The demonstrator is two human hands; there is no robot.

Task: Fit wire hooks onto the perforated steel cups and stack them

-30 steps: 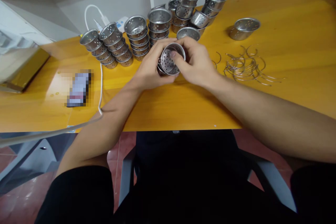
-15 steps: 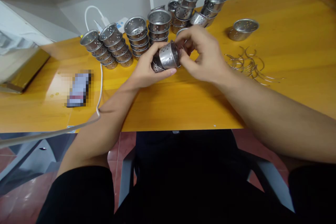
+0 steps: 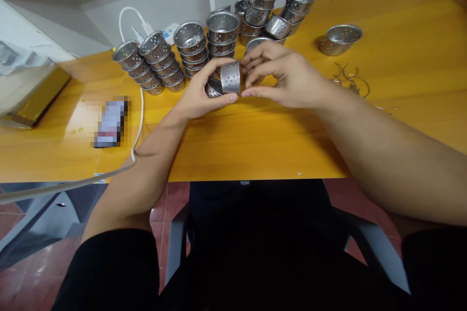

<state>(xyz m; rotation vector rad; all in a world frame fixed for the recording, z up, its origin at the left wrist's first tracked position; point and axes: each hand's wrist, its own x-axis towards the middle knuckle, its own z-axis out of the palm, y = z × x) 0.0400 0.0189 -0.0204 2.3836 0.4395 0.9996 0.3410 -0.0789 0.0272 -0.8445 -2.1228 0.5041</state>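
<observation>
My left hand is closed around a small perforated metal cup, which lies tipped on its side with its mouth turned to the right. Beneath it, partly hidden by the fingers, a second perforated cup shows. My right hand is at the rim of the upper cup, thumb low and fingers curled above, the tips against the edge. Anything small between those fingertips cannot be made out. Right of the hands lie loose curved metal wires, partly covered by my right forearm.
Stacks of similar cups line the back of the wooden table. A single cup stands at the right. At the left lie a blurred-out phone, a white cable and a box.
My right fingers have opened out somewhat and shifted along the rim. The upper cup has turned a little, and the right forearm now covers more of the wires.
</observation>
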